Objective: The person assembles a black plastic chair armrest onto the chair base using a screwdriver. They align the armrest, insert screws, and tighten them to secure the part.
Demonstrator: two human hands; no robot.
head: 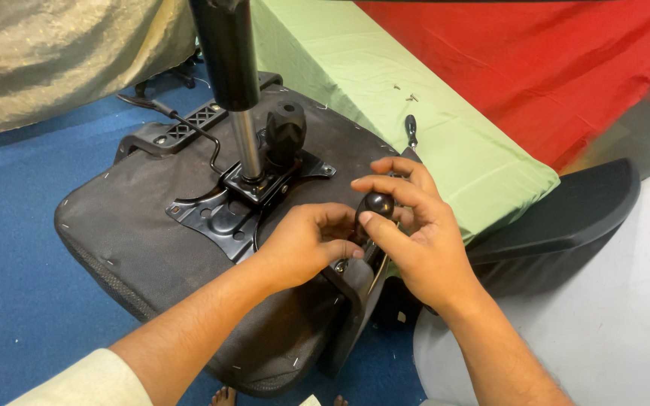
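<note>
Head view looks down on an upturned black fabric-covered office chair seat (pixel 144 225) lying on a blue floor (pixel 9 301), its near-right edge turned toward the person. The right hand (pixel 423 240) curls its thumb and fingers around a round black plastic knob (pixel 378 203) at that edge, closed on it. The left hand (pixel 302 244) pinches the dark armrest bracket (pixel 359 289) just below the knob, fingers closed on the part and touching the right hand's thumb.

At the middle of the seat a black metal mechanism plate (pixel 223 214) carries a chrome gas-lift column (pixel 246 143) with a black cover, and a second, larger black knob (pixel 286 131) stands just beside it. A screwdriver with a black handle (pixel 411 129) and a few small screws (pixel 408 94) lie on a green cloth (pixel 385 90) beyond the seat's far edge; a black curved armrest pad (pixel 566 214) rests to the right.

By judgement, turning the knob goes best with the bracket held steady and square, so the thread does not cross.
</note>
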